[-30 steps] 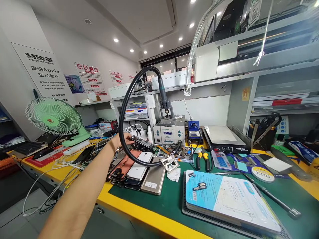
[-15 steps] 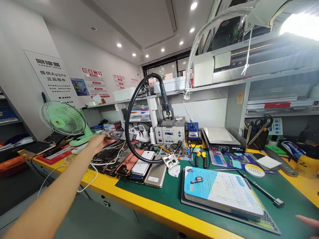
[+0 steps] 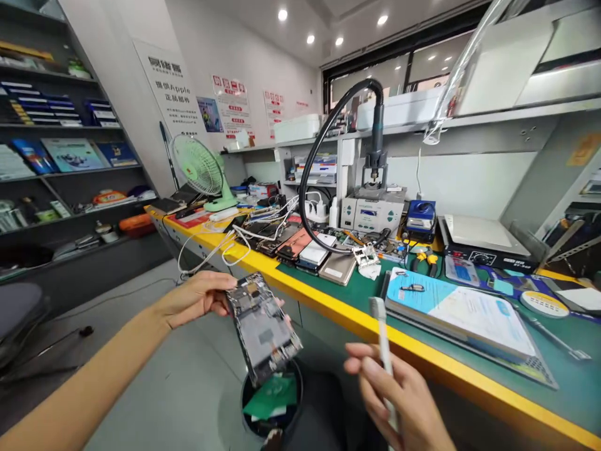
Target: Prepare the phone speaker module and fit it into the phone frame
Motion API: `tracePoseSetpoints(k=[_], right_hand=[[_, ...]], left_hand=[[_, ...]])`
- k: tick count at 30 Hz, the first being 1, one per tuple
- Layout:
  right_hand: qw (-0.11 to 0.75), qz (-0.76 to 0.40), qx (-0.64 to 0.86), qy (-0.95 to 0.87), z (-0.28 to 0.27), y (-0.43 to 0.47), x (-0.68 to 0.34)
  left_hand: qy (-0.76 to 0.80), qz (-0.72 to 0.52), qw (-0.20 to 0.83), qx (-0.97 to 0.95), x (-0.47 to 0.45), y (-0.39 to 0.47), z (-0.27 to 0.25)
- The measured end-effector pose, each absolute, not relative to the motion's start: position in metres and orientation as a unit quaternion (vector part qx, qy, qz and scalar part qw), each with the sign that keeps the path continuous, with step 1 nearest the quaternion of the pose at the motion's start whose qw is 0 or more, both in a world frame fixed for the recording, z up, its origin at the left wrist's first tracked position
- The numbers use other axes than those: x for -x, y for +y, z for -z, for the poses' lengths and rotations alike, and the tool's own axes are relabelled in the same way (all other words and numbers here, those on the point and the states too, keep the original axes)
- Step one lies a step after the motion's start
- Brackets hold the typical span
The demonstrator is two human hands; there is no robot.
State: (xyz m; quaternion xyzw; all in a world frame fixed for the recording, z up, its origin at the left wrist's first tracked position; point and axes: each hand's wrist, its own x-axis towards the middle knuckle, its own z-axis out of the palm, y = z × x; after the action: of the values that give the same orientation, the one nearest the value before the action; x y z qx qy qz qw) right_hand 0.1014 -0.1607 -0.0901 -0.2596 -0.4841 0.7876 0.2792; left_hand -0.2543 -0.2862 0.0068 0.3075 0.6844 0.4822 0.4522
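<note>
My left hand point(image 3: 211, 297) grips the upper end of a phone with its back cover off point(image 3: 263, 329). The phone is tilted, with its circuit board and grey inner parts facing me. It hangs in front of the bench edge, above a dark bin point(image 3: 300, 401). My right hand point(image 3: 394, 394) is closed round the handle of a pale toothbrush-like brush point(image 3: 384, 335), held upright, head up and slightly blurred. Brush and phone are apart. Several more phones, among them a gold one point(image 3: 338, 268) and a white one point(image 3: 317, 249), lie stacked on the bench.
Green scraps point(image 3: 272, 398) lie in the bin. On the green mat point(image 3: 493, 391) rests a book point(image 3: 464, 313) with small parts on it. Behind stand a hot-air station point(image 3: 370, 212) with a looping black hose, pliers point(image 3: 425, 262) and a heating plate point(image 3: 483, 241). White cables point(image 3: 241, 250) hang over the bench edge.
My left hand has come back from the bench and now holds the opened phone over the bin. My right hand has moved into view with the brush. The view has swung left.
</note>
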Motion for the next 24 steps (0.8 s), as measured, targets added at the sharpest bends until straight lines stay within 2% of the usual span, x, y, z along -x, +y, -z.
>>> tracePoseSetpoints(k=[4,9,19,24], right_hand=[[0.198,-0.821,0.241,-0.478,0.088,-0.197,-0.069],[0.146,-0.816,0.282,-0.482,0.092,-0.22,-0.081],[0.155,-0.786,0.314,-0.509,0.094,-0.228,-0.081],[0.198,-0.803,0.307,-0.471,0.107,-0.236,-0.071]], left_hand=[[0.637,-0.468,0.523,-0.32,0.203,-0.304,0.025],[0.6,-0.508,0.536,-0.306,0.168,-0.317,0.04],[0.564,-0.586,0.532,-0.234,0.138,-0.314,0.056],[0.521,-0.643,0.534,-0.173,0.096,-0.322,0.071]])
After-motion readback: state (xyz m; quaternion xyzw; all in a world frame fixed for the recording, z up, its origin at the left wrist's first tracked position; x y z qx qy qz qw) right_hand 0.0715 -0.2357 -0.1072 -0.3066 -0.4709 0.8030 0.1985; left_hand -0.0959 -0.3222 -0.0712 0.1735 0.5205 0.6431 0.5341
